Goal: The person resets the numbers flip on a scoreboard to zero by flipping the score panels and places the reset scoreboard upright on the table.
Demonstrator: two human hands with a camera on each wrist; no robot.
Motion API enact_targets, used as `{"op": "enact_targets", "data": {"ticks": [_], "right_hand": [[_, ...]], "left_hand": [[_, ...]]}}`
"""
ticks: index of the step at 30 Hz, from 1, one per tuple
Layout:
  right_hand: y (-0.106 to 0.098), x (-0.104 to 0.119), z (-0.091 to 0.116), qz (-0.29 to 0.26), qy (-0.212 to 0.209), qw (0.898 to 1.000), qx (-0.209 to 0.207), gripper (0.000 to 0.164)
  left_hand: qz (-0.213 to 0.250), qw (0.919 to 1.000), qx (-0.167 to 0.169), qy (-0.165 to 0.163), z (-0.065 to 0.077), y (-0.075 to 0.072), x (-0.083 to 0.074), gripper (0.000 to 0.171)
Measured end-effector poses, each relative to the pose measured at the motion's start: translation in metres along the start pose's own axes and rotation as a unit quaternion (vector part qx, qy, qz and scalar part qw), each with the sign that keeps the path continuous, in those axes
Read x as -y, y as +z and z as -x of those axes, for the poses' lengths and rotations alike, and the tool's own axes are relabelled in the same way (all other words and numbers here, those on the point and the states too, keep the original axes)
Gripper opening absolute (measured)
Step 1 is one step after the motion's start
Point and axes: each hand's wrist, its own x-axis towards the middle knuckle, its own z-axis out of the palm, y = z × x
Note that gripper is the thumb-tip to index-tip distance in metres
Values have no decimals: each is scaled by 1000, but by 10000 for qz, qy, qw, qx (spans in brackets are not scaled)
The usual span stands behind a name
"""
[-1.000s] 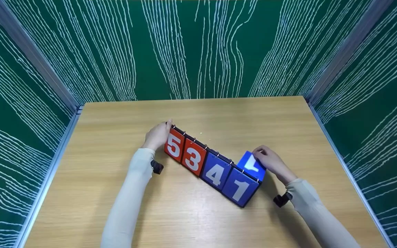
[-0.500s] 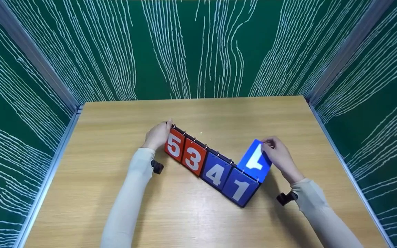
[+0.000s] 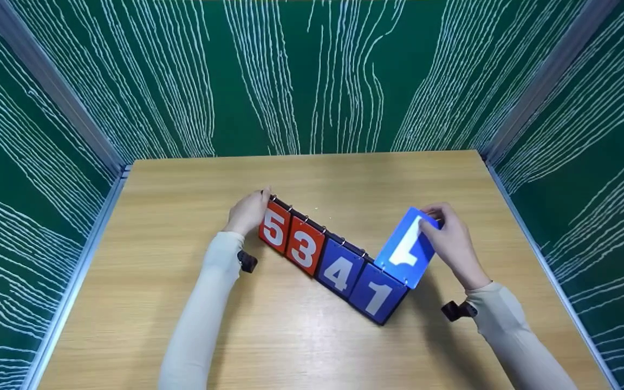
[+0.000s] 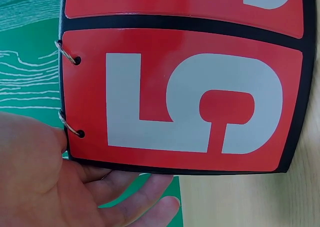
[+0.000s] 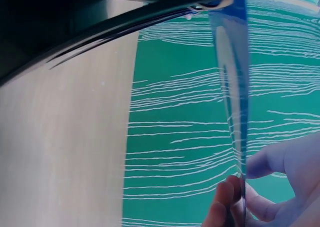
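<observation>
A tabletop flip scoreboard (image 3: 320,233) stands slantwise on the table, its ringed cards reading 5 and 3 on red, then 4 and 1 on blue. My left hand (image 3: 248,212) grips its far left end. In the left wrist view, that hand's fingers (image 4: 150,192) reach behind the board beside the red 5 card (image 4: 85,97). My right hand (image 3: 455,241) pinches the free edge of a blue number card (image 3: 398,260) at the right end, raised above the top rings with an upside-down 1 showing. Edge-on in the right wrist view, the card (image 5: 232,87) sits between thumb and fingers.
The wooden table (image 3: 182,325) extends around the scoreboard. Green walls (image 3: 312,81) with wavy white lines enclose it at the back and both sides, with grey posts (image 3: 63,86) at the corners.
My right hand has moved up and to the right, lifting the blue card from partly folded back to nearly upright over the rings. The left hand and the board stay put.
</observation>
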Motion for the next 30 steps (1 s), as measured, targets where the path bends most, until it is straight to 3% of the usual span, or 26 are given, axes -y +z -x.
{"op": "enact_targets", "data": {"ticks": [14, 30], "right_hand": [[-20, 35, 24, -216, -155, 9996, -120, 42], [-18, 65, 61, 97, -1102, 9925, -530, 24]], "left_hand": [[33, 10000, 11, -46, -2, 0, -2, 70], [69, 10000, 17, -47, -2, 2, 1, 66]]}}
